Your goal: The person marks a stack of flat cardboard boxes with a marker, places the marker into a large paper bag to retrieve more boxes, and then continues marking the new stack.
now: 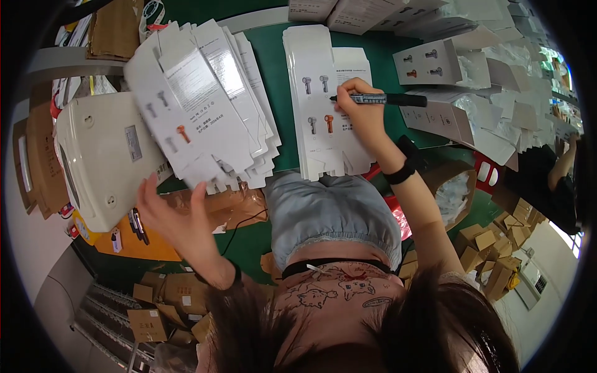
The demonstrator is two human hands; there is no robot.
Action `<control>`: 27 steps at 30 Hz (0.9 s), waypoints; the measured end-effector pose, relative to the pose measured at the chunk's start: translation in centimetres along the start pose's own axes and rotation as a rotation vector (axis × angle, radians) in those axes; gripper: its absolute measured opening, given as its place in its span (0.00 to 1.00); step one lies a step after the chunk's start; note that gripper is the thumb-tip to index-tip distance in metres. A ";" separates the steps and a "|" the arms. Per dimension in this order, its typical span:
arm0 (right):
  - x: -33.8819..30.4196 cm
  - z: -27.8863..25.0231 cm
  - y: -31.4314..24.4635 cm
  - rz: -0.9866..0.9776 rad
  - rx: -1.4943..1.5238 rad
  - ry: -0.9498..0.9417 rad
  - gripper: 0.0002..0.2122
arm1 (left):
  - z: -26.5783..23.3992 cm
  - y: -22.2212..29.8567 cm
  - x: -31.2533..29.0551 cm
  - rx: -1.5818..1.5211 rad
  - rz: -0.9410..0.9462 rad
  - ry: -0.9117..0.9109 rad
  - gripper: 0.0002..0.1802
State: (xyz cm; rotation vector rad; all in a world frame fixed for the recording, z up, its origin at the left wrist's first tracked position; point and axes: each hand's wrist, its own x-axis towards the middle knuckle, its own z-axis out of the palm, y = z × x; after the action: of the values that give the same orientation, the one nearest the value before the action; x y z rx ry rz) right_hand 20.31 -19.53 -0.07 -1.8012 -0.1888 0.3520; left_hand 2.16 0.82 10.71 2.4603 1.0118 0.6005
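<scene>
My right hand grips a black marker pen, its tip at the printed face of a flat white carton. That carton tops a stack of flattened cartons on the green table and shows small pictures of handheld devices, one of them orange. My left hand is open, with thumb and fingers spread, just below the lower edge of a larger, fanned-out pile of flattened cartons. The topmost carton on that pile looks slightly blurred at its left side. Whether my left fingertips touch it, I cannot tell.
A cream-coloured machine stands left of the pile. Open white cartons with clear plastic inside crowd the right side. Brown boxes lie lower left, more lower right. Another person's arm shows at the far right.
</scene>
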 end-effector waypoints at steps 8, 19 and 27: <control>0.6 0.8 2.4 -0.009 -0.076 0.020 0.05 | 6.4 3.5 -4.9 -0.442 -0.103 -0.615 0.19; 0.4 0.8 2.5 -0.115 -0.168 0.047 0.05 | 12.3 3.8 -8.5 -0.295 0.048 -0.670 0.23; -0.7 0.5 2.0 -0.118 -0.167 0.034 0.04 | 13.2 2.9 -8.6 -0.377 -0.039 -0.697 0.21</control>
State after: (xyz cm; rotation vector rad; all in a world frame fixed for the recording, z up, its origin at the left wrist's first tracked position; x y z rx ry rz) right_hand 19.34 -19.78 -1.97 -1.9490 -0.3068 0.2266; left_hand 5.22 -10.11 -0.66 2.0566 0.5911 -0.0928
